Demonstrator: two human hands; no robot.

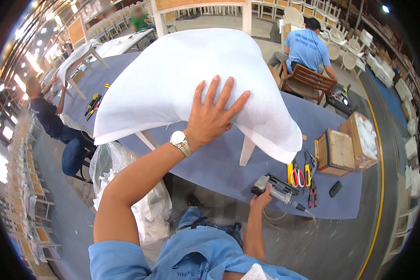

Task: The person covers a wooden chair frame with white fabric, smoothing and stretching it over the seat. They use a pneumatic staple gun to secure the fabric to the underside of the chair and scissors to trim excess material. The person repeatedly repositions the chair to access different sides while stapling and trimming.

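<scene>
My left hand (214, 109), with a watch on the wrist, lies with fingers spread on a white fabric sheet (191, 60). The sheet drapes over a piece of furniture whose pale wooden leg (247, 151) shows below its loose edge. What the fabric covers is hidden. My right hand (261, 198) is closed around a grey and black air staple gun (275, 189) at the near edge of the table, with a thin hose trailing from it. Red-handled scissors (295, 176), a yellow-handled tool (307, 170) and red-handled pliers (312, 196) lie just beyond the gun.
The table (331, 205) has a blue-grey cover. At its right stand a wooden box (338, 149) and a carton (361, 140) with white stuff; a black object (335, 188) lies nearer. A plastic bag (149, 205) hangs below left. Two co-workers (308, 49) (51, 112) sit nearby.
</scene>
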